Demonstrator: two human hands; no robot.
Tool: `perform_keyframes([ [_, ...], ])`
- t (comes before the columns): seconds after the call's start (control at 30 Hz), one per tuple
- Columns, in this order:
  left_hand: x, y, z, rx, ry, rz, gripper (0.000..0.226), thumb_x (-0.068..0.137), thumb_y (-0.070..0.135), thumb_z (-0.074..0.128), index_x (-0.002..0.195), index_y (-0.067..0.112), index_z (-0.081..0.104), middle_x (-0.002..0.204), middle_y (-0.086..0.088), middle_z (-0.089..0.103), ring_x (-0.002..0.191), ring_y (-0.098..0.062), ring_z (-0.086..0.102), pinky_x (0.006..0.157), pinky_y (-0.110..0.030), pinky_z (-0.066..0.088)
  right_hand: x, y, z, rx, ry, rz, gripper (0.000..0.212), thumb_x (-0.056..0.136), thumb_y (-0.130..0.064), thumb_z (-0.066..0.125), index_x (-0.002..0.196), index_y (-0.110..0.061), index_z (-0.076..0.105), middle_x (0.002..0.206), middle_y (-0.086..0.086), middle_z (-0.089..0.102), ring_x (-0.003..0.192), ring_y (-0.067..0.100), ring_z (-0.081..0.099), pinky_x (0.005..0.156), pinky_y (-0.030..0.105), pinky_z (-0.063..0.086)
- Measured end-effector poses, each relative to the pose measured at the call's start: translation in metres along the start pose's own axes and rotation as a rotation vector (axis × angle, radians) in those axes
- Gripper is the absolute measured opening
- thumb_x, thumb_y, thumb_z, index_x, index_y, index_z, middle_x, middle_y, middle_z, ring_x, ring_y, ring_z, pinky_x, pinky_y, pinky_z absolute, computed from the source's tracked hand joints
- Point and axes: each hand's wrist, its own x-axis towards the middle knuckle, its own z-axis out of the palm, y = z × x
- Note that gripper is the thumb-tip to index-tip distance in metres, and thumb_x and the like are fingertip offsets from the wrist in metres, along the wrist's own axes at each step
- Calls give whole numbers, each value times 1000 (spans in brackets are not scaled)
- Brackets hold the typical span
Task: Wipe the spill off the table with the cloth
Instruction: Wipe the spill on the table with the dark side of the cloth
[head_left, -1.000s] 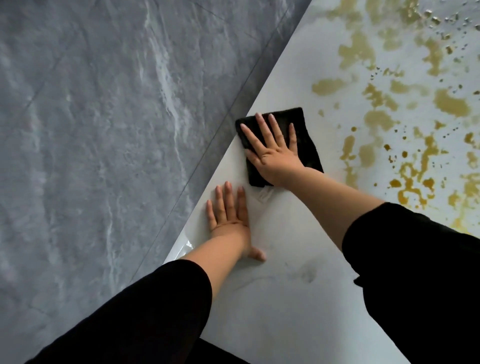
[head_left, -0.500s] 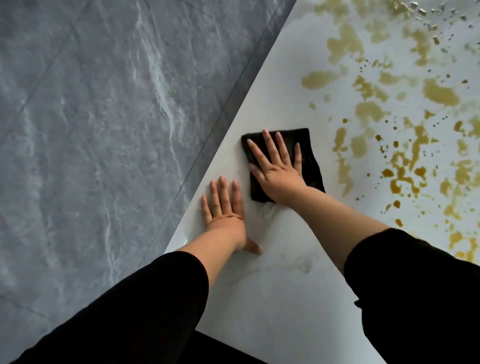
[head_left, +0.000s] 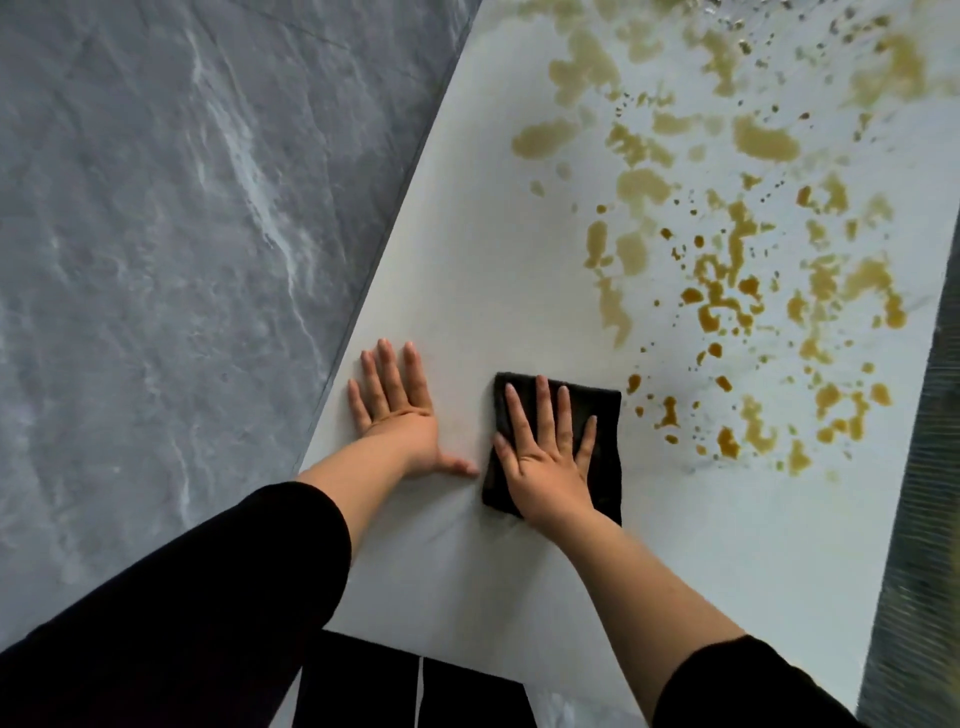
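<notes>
The right hand lies flat, fingers spread, pressing a folded black cloth onto the pale white tabletop near its front edge. Just left of it, the left hand rests open, palm down, on bare table. A yellow-brown spill of splattered puddles spreads far and right of the cloth.

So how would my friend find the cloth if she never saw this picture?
Start at the big white table beside the grey floor. Near its front edge, two hands lie flat side by side; the cloth is the folded square under the right hand, while the left hand rests on bare table. It is the only black thing on the table, just short of the yellow-brown spill.
</notes>
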Motion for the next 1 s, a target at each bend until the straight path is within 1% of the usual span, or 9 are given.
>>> perform_keyframes([
  [0.1,1,-1,1,8,13,10,167,43,85,72,105,15,-67,106,-14,-73,98,-31,-69,95,-51,-34,-29,13,14,12,-37,77,60,96,-59,11,126,-55,-42,136,-19,-54,128,7,-48,98,42,-40],
  [0.2,-1,-1,2,7,20,20,166,43,86,71,105,15,-66,107,-14,-73,100,-31,-68,97,-51,-32,-40,18,18,25,-52,97,60,96,-59,9,124,-55,-44,134,-19,-55,127,7,-49,97,42,-40],
  [0.3,-5,-1,2,10,26,29,164,45,87,69,108,15,-65,118,-17,-68,110,-34,-61,102,-51,-29,-42,17,17,48,-54,97,59,97,-59,10,125,-55,-42,135,-20,-54,126,6,-50,97,41,-41],
  [0.4,-9,2,4,15,76,-1,159,52,88,63,132,11,-50,143,-22,-48,131,-36,-46,112,-53,-21,-52,21,19,75,-59,141,59,96,-59,10,125,-56,-42,134,-21,-54,126,5,-49,98,41,-40],
  [0.5,-20,15,6,73,168,113,137,62,89,51,143,24,-39,153,-14,-39,140,-31,-36,114,-53,-17,-59,30,21,103,-90,135,59,95,-61,7,125,-56,-42,135,-21,-54,127,6,-49,98,41,-40],
  [0.57,-23,36,11,111,142,276,123,67,89,46,138,38,-41,152,-6,-43,139,-27,-39,113,-52,-18,-59,33,20,135,-107,105,59,95,-63,9,125,-57,-41,135,-21,-54,126,5,-50,96,40,-41],
  [0.63,-18,68,12,78,89,323,116,68,90,40,134,43,-42,146,-3,-49,136,-26,-44,110,-55,-22,-58,35,18,144,-110,83,61,94,-65,12,123,-56,-41,133,-21,-55,124,5,-51,96,40,-41],
  [0.83,15,134,7,47,25,208,120,59,100,26,125,35,-51,127,-4,-64,119,-30,-58,87,-61,-35,-61,37,21,173,-77,59,66,91,-69,16,129,-56,-36,136,-21,-52,128,6,-49,96,41,-41],
  [1.0,30,134,16,31,61,185,108,68,94,29,107,44,-59,108,5,-73,100,-23,-68,96,-65,-29,-69,44,28,168,-40,92,65,91,-68,15,134,-56,-33,141,-21,-48,131,6,-45,97,40,-41],
])
